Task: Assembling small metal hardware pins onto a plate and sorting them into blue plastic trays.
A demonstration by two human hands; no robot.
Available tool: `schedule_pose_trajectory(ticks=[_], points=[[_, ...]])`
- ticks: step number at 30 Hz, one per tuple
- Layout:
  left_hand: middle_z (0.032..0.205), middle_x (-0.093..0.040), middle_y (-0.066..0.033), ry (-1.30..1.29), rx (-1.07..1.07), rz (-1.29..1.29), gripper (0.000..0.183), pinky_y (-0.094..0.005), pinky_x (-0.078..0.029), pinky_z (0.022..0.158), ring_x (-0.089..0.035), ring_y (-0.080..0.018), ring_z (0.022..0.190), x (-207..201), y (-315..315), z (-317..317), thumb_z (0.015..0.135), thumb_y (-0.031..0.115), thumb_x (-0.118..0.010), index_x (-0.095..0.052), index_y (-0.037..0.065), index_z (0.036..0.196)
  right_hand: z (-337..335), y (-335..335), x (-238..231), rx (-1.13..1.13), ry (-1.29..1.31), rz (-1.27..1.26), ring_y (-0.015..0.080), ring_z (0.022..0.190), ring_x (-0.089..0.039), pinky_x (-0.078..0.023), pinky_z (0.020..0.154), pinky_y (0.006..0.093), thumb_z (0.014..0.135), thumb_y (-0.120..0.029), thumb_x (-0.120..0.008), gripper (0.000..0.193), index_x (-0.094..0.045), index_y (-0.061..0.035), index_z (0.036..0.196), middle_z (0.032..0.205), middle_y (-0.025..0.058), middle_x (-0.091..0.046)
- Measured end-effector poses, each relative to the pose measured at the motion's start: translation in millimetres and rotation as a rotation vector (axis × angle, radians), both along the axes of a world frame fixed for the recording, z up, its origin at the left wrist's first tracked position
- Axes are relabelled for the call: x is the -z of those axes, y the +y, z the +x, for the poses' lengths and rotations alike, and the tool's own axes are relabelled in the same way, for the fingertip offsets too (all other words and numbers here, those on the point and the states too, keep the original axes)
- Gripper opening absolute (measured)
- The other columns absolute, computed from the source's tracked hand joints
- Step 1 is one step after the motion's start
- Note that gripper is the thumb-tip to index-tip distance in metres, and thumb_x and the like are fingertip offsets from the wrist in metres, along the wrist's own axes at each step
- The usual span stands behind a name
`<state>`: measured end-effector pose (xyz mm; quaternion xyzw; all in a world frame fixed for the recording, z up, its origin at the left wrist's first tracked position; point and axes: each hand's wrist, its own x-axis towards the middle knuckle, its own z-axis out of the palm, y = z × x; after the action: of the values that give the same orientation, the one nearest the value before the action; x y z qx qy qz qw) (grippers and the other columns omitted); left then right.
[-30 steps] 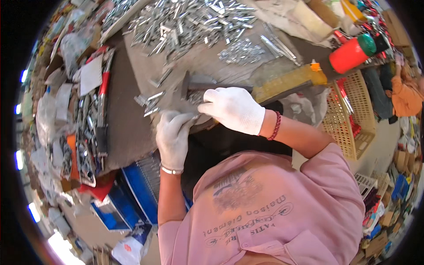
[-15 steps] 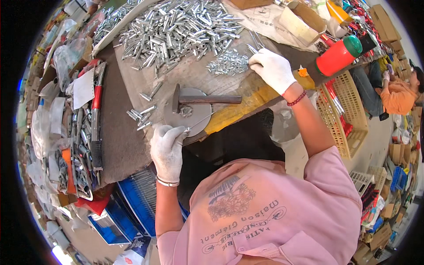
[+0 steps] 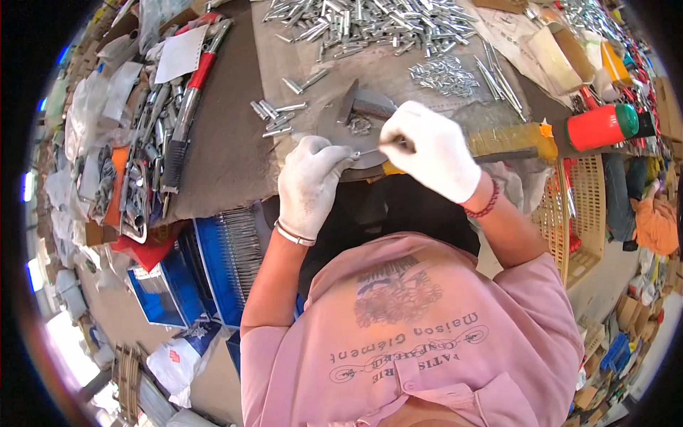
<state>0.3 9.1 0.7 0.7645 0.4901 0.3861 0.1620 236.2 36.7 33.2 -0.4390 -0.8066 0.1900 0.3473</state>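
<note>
"Where do we start, with the workbench (image 3: 224, 107)?"

"Yes, our biggest thing. It holds the heap of metal tubes (image 3: 377, 25) at its far side, probably so the front stays free for handwork."

"And the smaller pile of metal bits (image 3: 445, 76)?"

"Nearer us, right of centre – within the right arm's reach, we'd judge, and apart from the tubes so the two don't mix."

"Our gloved hands?"

"Both are at the near edge: the right hand (image 3: 432, 151) above, palm down, the left hand (image 3: 309, 178) lower and to its left. The gloves presumably spare our skin from metal ends."

"Under them?"

"A round grey plate (image 3: 340, 132), perhaps a hard base. The hammer (image 3: 371, 109) rests on it, handle toward the right hand, which hides part of it."

"Smallest last?"

"The thin rod (image 3: 368, 151), between our hands over the plate's near side. The left thumb and fingers pinch one end, seemingly to steady it. The right fingers bunch at the other – whether they've closed on it, we can't tell."
</note>
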Motion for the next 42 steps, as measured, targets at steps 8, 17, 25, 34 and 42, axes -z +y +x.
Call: schedule_pose_trajectory(ticks=[8,17,25,34,42], points=[[0.094,-0.066,-0.0088,-0.011,-0.023,-0.036,0.019,-0.0430,-0.055,0.075,-0.067,-0.0326,0.087,5.5,-5.4,-1.5,0.079,0.007,-0.082,-0.077,0.013,0.096,-28.7,1.6,14.1,-0.078,-0.032,0.002,0.0289,0.078,-0.071,-0.057,0.069,0.0372,0.082,-0.005,-0.080,0.014,-0.068,-0.0095,0.088,0.089,0.0067,-0.067],[0.094,-0.065,-0.0090,-0.012,-0.023,0.030,0.019,-0.0445,-0.054,0.072,-0.067,-0.0338,0.085,12.5,-3.7,-2.7,0.079,0.007,-0.082,-0.077,0.013,0.096,-25.5,-0.4,0.2,-0.135,-0.228,0.071,0.0277,0.085,-0.070,-0.057,0.075,0.0381,0.084,-0.012,-0.079,0.010,-0.071,-0.0118,0.091,0.093,0.0048,-0.068],[0.091,-0.065,-0.0093,0.007,-0.028,0.012,0.014,-0.0442,-0.055,0.071,-0.068,-0.0335,0.084,6.6,-0.6,-1.0,0.080,0.011,-0.084,-0.078,0.013,0.093,17.3,21.9,11.4,0.059,-0.465,0.139,0.0319,0.096,-0.069,-0.057,0.084,0.0431,0.087,-0.011,-0.076,0.035,-0.072,-0.0121,0.122,0.105,0.0103,-0.069],[0.090,-0.066,-0.0089,-0.035,-0.014,-0.057,0.016,-0.0430,-0.054,0.071,-0.068,-0.0324,0.084,15.8,1.4,-9.9,0.079,0.009,-0.084,-0.078,0.012,0.094,27.7,-46.8,-8.5,-0.007,-0.273,0.041,0.0344,0.086,-0.071,-0.059,0.075,0.0388,0.092,0.000,-0.071,0.051,-0.067,-0.0164,0.140,0.105,0.0129,-0.070],[0.090,-0.066,-0.0092,0.004,-0.022,0.061,0.020,-0.0423,-0.055,0.073,-0.068,-0.0323,0.087,3.8,1.8,-6.1,0.077,0.006,-0.085,-0.079,0.010,0.096,22.3,-29.6,-12.4,-0.001,-0.099,-0.181,0.0384,0.092,-0.068,-0.056,0.083,0.0420,0.093,0.000,-0.069,0.054,-0.063,-0.0122,0.145,0.106,0.0162,-0.067]])
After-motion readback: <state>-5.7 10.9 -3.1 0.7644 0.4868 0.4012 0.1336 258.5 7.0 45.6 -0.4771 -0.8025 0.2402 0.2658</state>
